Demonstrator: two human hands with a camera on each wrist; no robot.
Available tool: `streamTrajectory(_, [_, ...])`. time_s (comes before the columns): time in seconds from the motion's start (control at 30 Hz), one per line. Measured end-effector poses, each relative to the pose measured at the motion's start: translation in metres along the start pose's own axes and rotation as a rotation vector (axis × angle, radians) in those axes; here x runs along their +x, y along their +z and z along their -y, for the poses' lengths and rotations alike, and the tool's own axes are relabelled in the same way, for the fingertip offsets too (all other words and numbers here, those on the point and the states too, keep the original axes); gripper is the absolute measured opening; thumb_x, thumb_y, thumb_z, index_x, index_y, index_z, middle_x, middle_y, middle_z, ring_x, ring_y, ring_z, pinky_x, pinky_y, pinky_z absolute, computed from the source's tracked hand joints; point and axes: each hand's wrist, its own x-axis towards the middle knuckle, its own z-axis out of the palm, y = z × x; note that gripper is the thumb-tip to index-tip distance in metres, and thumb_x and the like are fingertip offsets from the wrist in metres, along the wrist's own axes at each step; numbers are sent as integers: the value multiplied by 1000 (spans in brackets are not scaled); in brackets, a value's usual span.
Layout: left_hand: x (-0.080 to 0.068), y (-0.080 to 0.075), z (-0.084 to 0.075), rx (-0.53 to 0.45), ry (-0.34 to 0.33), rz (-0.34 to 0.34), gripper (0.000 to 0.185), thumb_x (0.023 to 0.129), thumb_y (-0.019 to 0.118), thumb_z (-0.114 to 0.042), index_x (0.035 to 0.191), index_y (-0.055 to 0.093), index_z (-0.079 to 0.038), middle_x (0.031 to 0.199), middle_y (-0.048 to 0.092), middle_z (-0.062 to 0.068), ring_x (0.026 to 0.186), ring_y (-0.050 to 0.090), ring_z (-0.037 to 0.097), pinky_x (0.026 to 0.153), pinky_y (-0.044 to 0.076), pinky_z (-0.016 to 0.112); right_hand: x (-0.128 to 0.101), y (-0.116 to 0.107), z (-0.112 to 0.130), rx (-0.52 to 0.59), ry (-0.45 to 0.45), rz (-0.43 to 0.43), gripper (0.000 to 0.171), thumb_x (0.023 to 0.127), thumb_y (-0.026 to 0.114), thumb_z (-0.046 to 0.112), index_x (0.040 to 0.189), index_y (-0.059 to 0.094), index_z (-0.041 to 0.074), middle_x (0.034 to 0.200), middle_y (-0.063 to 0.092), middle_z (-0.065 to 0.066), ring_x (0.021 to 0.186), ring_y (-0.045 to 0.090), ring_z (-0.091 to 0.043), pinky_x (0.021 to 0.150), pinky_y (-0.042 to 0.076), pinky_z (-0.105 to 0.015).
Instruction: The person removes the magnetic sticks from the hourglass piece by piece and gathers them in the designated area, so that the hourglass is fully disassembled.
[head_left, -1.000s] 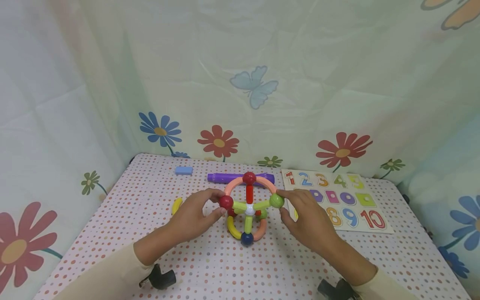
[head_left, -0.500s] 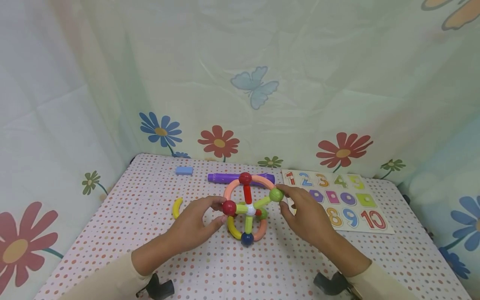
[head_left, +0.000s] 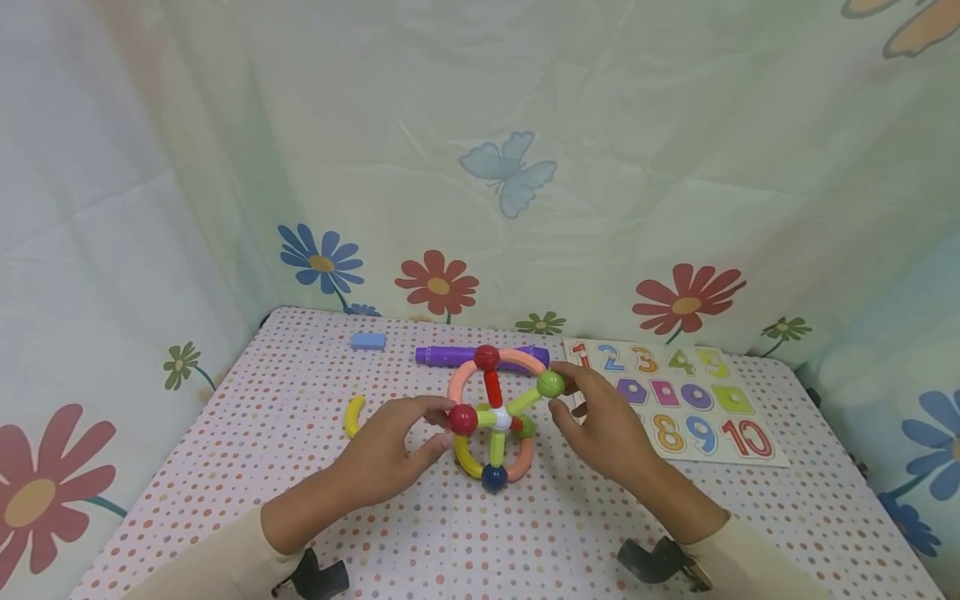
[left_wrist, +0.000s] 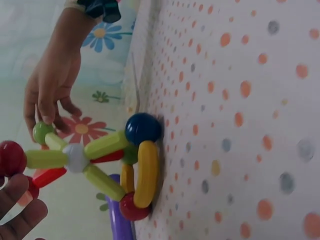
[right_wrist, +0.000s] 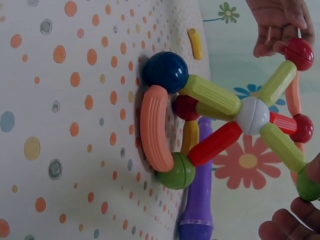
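A ball-and-stick magnetic toy (head_left: 501,418) stands on the dotted table, its light green and red sticks meeting at a white centre ball (right_wrist: 251,116). A ring of curved pink sticks (head_left: 461,379) tops it; a dark blue ball (left_wrist: 143,128) sits at its base beside curved yellow and pink sticks. My left hand (head_left: 390,446) holds the red ball (head_left: 462,419) at the left of the upper ring with thumb and fingertips. On the other side, my right hand (head_left: 611,425) pinches the green ball (head_left: 551,383) between thumb and index finger. The upper part tilts, its green-ball side higher.
A purple tube-shaped stick (head_left: 442,357) lies behind the toy, with a small blue block (head_left: 368,342) to its left. One loose curved yellow stick (head_left: 353,417) lies beside my left hand. At the right is a number puzzle board (head_left: 750,412). Printed curtains surround the table.
The toy's upper ring has turned counterclockwise: its top red ball shifted left, the left red ball dropped slightly, and the green ball rose. My right hand moved slightly up and left with it.
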Motion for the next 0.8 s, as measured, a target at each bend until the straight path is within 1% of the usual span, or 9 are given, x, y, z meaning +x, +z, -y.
streamTrajectory(0.13, [10, -8, 4, 5, -6, -39, 43, 100, 70, -32, 138, 60, -16, 111, 67, -9, 107, 62, 11, 88, 54, 42, 0, 3, 1, 22, 28, 1, 55, 92, 77, 9, 141, 53, 3, 115, 63, -8, 102, 63, -25, 73, 60, -39])
streamTrajectory(0.2, [17, -11, 7, 5, 5, -53, 44, 100, 68, -33, 139, 59, -14, 111, 68, -6, 104, 63, 13, 84, 55, 41, 0, 5, 1, 39, 42, 4, 56, 92, 78, 10, 141, 52, 2, 117, 62, -9, 104, 63, -26, 74, 61, -40])
streamTrajectory(0.27, [25, -15, 9, 9, 8, -56, 45, 100, 70, -33, 140, 59, -14, 115, 67, -2, 105, 62, 14, 83, 56, 41, 0, 6, 2, 73, 59, 10, 58, 92, 78, 10, 142, 51, 1, 118, 62, -10, 105, 63, -26, 75, 61, -42])
streamTrajectory(0.33, [34, -17, 10, 16, 16, -47, 46, 99, 71, -30, 140, 58, -14, 122, 66, 0, 106, 62, 15, 85, 56, 38, 0, 8, 2, 107, 74, 16, 59, 92, 77, 9, 143, 49, 0, 119, 62, -11, 106, 64, -26, 77, 61, -41])
streamTrajectory(0.43, [48, -19, 11, 7, 28, -10, 49, 97, 73, -26, 142, 57, -14, 132, 63, 1, 110, 61, 17, 87, 56, 38, 0, 11, 3, 143, 92, 27, 59, 94, 76, 10, 144, 45, 0, 118, 63, -10, 106, 64, -24, 79, 60, -41])
streamTrajectory(0.63, [75, -17, 12, -9, 52, 101, 54, 101, 67, -35, 150, 51, -21, 147, 54, 2, 120, 61, 23, 94, 55, 45, -1, 14, 3, 147, 98, 21, 61, 94, 76, 10, 144, 42, 1, 114, 63, -10, 104, 63, -23, 79, 60, -42])
streamTrajectory(0.73, [85, -17, 11, -32, 75, 152, 54, 102, 66, -33, 152, 49, -24, 148, 53, 1, 121, 61, 23, 96, 54, 46, -1, 15, 3, 139, 93, 14, 62, 94, 76, 10, 144, 42, 0, 113, 63, -10, 103, 63, -23, 79, 60, -43])
streamTrajectory(0.8, [89, -16, 9, -50, 91, 183, 54, 102, 66, -30, 153, 48, -25, 145, 55, 0, 118, 61, 21, 94, 55, 46, -1, 15, 3, 138, 93, 12, 62, 94, 77, 10, 144, 42, 0, 113, 63, -10, 103, 63, -23, 79, 60, -43])
